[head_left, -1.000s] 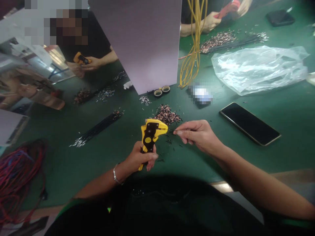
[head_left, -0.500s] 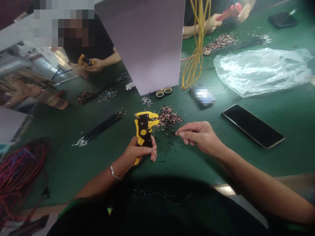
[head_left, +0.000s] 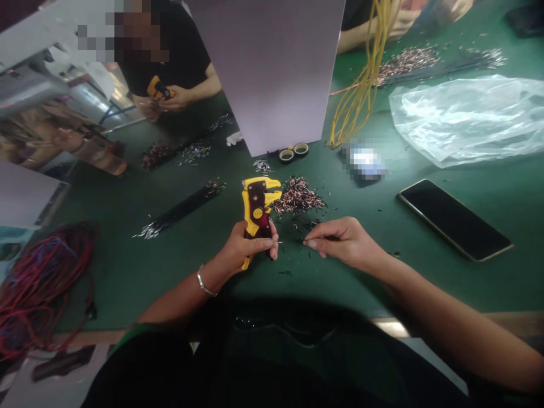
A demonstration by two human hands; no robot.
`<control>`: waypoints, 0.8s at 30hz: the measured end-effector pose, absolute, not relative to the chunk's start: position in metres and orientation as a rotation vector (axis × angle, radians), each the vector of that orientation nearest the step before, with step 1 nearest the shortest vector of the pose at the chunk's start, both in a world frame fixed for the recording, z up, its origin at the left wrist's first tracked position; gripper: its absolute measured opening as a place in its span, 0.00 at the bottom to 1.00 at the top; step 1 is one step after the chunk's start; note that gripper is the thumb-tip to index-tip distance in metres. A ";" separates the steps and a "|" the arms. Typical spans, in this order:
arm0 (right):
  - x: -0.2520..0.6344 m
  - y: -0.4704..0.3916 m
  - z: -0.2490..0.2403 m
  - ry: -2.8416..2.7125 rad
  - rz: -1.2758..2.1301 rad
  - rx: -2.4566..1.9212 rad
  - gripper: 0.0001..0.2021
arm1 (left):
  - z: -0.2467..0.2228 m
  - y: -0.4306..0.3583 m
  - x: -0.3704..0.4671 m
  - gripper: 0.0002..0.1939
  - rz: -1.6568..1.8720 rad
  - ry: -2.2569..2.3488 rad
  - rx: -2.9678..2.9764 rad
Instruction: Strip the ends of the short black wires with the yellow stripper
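Note:
A yellow-and-black wire stripper [head_left: 257,212] stands upright in my left hand [head_left: 250,243], whose fingers wrap round its handles. The stripper's jaws point right and are apart, with no wire visible between them. My right hand [head_left: 335,241] is closed in a pinch on a thin dark wire [head_left: 305,241], which barely shows at the fingertips. At my left thumb a small silvery wire end [head_left: 279,242] sticks out; whether it belongs to the same wire I cannot tell. Beyond the stripper lies a heap of short copper-and-black wire pieces [head_left: 298,197], with black scraps scattered nearer me.
A bundle of black wires [head_left: 182,209] lies left, red and blue cables [head_left: 42,283] farther left. A phone [head_left: 454,218] and clear plastic bag [head_left: 467,119] are right. Tape rolls [head_left: 293,152] sit below a pale panel [head_left: 276,73]; yellow cables [head_left: 361,85] hang beside it. Co-workers' hands [head_left: 176,99] work opposite.
My right hand has drawn slightly nearer to me, and the thin wire has left the spot by the jaws. A silvery end now shows at my left thumb. The whole view has shifted.

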State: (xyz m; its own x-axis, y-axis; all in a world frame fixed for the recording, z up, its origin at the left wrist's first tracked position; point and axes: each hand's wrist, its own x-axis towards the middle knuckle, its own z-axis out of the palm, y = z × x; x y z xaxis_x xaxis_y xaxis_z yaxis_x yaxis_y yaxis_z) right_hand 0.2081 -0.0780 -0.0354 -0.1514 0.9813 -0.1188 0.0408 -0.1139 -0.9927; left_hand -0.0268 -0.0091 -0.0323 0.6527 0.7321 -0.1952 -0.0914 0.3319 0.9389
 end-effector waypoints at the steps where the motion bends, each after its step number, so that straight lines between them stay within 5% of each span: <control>1: 0.207 -0.078 -0.036 -1.304 1.392 -1.241 0.07 | -0.033 -0.010 -0.026 0.13 0.596 0.692 1.118; 24: 0.214 -0.076 -0.036 -1.110 1.299 -1.291 0.09 | -0.033 -0.004 -0.029 0.17 0.577 0.760 1.164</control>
State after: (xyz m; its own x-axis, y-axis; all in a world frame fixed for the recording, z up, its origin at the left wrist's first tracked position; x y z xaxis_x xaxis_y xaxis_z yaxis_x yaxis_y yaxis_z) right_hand 0.2140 -0.0757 -0.0364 0.0197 0.9917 -0.1270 -0.0291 -0.1264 -0.9916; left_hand -0.0288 -0.0038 -0.0326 0.6248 0.7471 -0.2268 -0.0178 0.3040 0.9525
